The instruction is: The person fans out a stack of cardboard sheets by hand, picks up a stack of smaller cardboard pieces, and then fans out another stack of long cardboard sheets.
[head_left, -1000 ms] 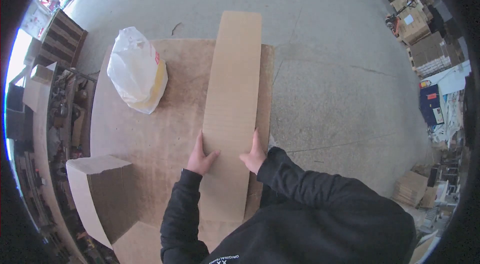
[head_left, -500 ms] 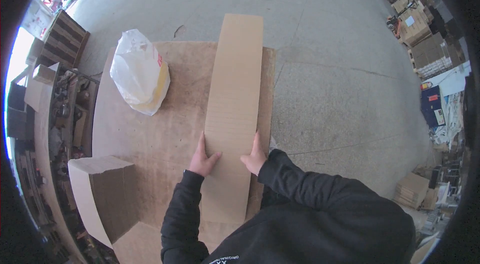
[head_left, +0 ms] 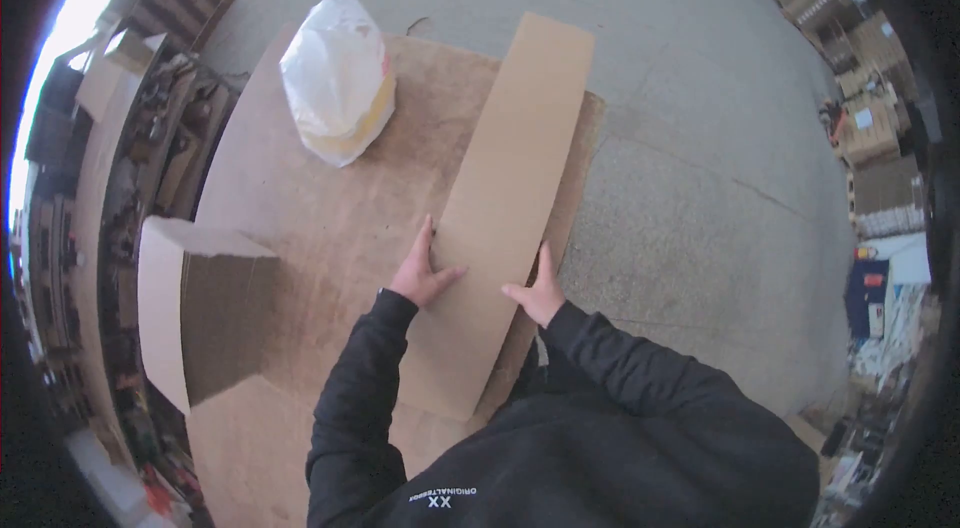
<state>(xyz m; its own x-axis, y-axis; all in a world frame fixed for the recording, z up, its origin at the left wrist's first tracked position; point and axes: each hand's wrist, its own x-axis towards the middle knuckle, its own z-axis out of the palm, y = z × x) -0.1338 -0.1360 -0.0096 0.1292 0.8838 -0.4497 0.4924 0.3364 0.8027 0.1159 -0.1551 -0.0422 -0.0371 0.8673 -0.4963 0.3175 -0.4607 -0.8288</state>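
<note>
Brown cardboard (head_left: 515,168) in a long narrow shape on the wooden table (head_left: 300,193), along its right side, with far end angled away and to the right. Between left hand (head_left: 415,278) at the left long edge and right hand (head_left: 543,299) at the right one, about equally near to both, closer to the near end; thumb and forefinger spread apart on each, thumbs on top.

The long panel (head_left: 520,178) your fingers (head_left: 541,296) touched looked like smooth, matt brown cardboard. Your sleeves (head_left: 355,398) were matt black cloth. The bench (head_left: 300,298) had a worn, wood-like surface. At upper left of center, the white bag (head_left: 335,78) was thin, wrinkled plastic with a slight gloss.
</note>
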